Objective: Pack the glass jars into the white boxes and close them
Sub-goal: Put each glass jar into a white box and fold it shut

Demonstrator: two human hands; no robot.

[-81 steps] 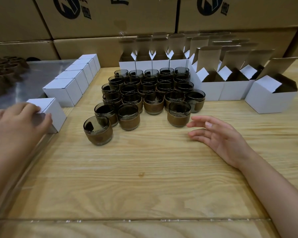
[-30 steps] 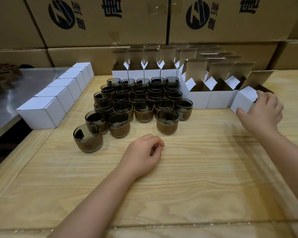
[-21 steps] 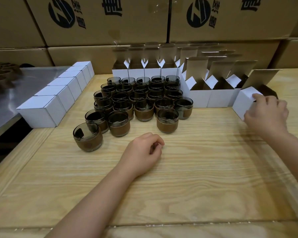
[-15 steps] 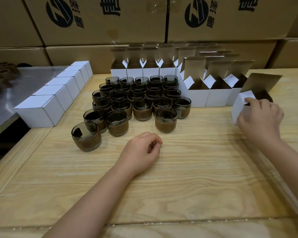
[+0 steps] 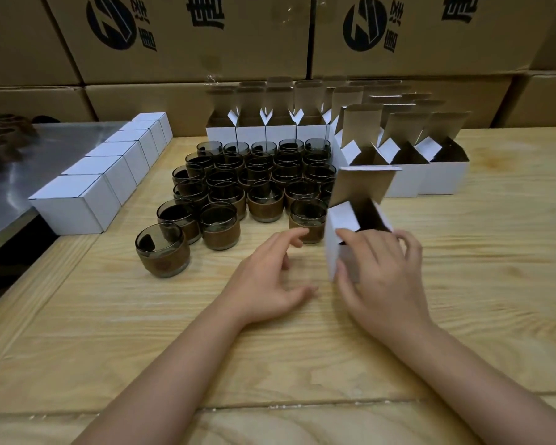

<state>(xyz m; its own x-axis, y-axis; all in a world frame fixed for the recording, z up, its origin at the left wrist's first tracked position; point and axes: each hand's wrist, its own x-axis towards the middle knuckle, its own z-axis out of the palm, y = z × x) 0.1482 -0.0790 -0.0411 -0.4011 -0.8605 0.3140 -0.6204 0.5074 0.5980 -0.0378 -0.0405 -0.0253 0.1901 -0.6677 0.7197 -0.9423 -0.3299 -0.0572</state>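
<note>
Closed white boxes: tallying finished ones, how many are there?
6 closed boxes, in one row at the wooden table's left edge, near to far; none seems hidden.

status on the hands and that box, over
Right hand grips white box, lid flap up. Left hand open, fingertip by nearest jar. Nothing between jar and box.

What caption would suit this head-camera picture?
Right hand holds an open white box beside clustered glass jars; left hand hovers by the nearest jar.
</note>
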